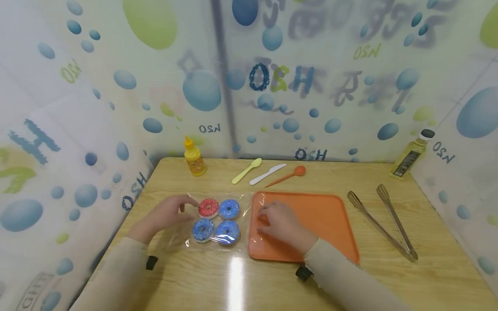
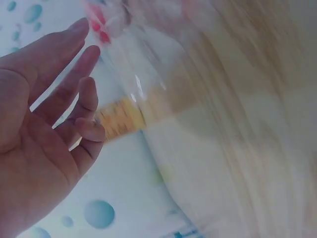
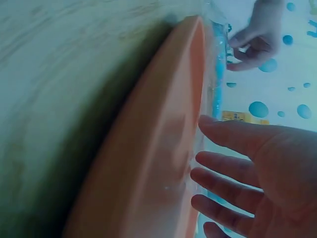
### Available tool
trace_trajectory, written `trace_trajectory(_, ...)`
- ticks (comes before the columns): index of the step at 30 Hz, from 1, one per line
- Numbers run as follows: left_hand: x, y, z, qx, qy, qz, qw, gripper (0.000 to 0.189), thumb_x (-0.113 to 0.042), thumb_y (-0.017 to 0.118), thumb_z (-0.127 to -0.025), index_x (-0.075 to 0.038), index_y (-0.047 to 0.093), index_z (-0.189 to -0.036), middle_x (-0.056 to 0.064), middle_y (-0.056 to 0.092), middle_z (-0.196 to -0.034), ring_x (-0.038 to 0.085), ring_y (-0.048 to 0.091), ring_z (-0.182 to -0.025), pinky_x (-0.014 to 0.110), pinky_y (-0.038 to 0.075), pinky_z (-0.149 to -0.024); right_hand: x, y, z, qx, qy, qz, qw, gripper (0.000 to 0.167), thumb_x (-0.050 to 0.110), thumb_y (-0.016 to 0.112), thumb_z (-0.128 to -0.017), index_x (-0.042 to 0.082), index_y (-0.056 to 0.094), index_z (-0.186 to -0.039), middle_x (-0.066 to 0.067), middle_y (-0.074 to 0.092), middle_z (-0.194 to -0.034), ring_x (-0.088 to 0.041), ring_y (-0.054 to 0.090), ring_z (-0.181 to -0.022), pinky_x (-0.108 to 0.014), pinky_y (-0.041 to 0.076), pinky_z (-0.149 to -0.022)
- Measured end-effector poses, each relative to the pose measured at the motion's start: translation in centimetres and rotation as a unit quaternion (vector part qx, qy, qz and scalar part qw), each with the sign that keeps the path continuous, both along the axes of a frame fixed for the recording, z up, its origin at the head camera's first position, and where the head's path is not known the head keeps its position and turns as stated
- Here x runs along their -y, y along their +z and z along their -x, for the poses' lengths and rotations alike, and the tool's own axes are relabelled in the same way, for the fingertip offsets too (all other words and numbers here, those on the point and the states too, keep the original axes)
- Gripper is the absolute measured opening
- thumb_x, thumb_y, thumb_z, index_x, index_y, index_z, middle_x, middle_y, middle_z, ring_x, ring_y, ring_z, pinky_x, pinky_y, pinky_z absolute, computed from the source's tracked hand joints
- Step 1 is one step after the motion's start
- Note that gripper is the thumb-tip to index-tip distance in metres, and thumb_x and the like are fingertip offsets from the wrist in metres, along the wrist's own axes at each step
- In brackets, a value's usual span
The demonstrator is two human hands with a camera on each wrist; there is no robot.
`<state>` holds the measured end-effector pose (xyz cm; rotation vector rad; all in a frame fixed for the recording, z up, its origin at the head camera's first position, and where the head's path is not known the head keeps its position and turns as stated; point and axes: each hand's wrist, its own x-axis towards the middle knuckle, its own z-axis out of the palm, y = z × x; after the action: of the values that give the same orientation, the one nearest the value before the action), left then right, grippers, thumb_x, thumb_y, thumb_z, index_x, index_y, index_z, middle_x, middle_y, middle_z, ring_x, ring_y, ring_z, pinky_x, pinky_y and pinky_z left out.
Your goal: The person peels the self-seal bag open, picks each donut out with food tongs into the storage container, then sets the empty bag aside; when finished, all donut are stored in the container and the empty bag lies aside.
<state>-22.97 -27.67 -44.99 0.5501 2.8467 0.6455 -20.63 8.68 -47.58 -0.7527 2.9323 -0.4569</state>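
Observation:
A clear plastic bag [image 1: 243, 231] lies on the table with a red-frosted donut [image 1: 208, 202] and three blue-frosted donuts in it, such as the lower right one [image 1: 228, 238]. At the bag's left side is my left hand [image 1: 167, 214], index fingertip right by the red donut. In the left wrist view its fingers are loosely bent beside the plastic [image 2: 148, 84], gripping nothing. My right hand [image 1: 282, 222] hovers over the left part of an orange tray [image 1: 319, 224]. Its fingers [image 3: 223, 186] are spread and relaxed near the bag's right end, which overlaps the tray rim.
Metal tongs [image 1: 376, 223] lie spread at the right. Behind the tray are a yellow spoon [image 1: 245, 173], a white knife [image 1: 267, 174] and an orange spoon [image 1: 298, 171]. A yellow squeeze bottle [image 1: 195, 160] stands back left, an oil bottle [image 1: 408, 160] back right. Patterned walls enclose the table.

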Motion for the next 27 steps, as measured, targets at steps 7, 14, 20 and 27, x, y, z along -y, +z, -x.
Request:
trace_trajectory(7, -3.2, 0.2, 0.8, -0.017, -0.055, -0.043, 0.9974, 0.031, -0.018, 0.084, -0.088, -0.013, 0.077, -0.118, 0.002, 0.073, -0.107, 0.016, 0.055, -0.084, 0.028, 0.046, -0.069, 0.1, -0.4, -0.2, -0.01, 0.024, 0.011, 0.9996, 0.041, 0.039, 0.083, -0.086, 0.017, 0.078, -0.12, -0.003, 0.067, -0.137, -0.028, 0.057, -0.122, -0.046, 0.049, -0.104)
trace_trajectory(14, -5.2, -0.5, 2.0, -0.007, -0.121, -0.074, 0.9899, 0.036, -0.019, 0.088, -0.082, -0.014, 0.078, -0.116, 0.003, 0.072, -0.113, 0.02, 0.065, -0.103, 0.04, 0.056, -0.091, 0.2, -0.9, -0.3, -0.007, 0.029, 0.003, 0.9995, 0.045, 0.043, 0.082, -0.087, 0.017, 0.076, -0.124, -0.003, 0.064, -0.141, -0.027, 0.053, -0.122, -0.048, 0.046, -0.105)
trace_trajectory(20, -5.9, -1.1, 2.7, -0.013, -0.145, -0.075, 0.9865, 0.035, -0.022, 0.09, -0.08, -0.015, 0.08, -0.113, 0.001, 0.071, -0.115, 0.019, 0.061, -0.102, 0.036, 0.052, -0.089, 0.1, -0.9, -0.2, 0.005, 0.027, 0.017, 0.9995, 0.046, 0.042, 0.081, -0.088, 0.017, 0.075, -0.126, -0.002, 0.063, -0.141, -0.028, 0.052, -0.125, -0.051, 0.044, -0.107)
trace_trajectory(27, -6.7, -1.4, 3.0, -0.005, -0.12, -0.04, 0.9919, 0.029, -0.024, 0.089, -0.081, -0.027, 0.081, -0.109, -0.003, 0.069, -0.117, 0.02, 0.058, -0.11, 0.045, 0.05, -0.098, 0.0, -0.9, 0.0, 0.016, 0.028, 0.006, 0.9995, 0.046, 0.044, 0.079, -0.09, 0.019, 0.074, -0.128, 0.001, 0.062, -0.142, -0.026, 0.051, -0.126, -0.049, 0.042, -0.11)
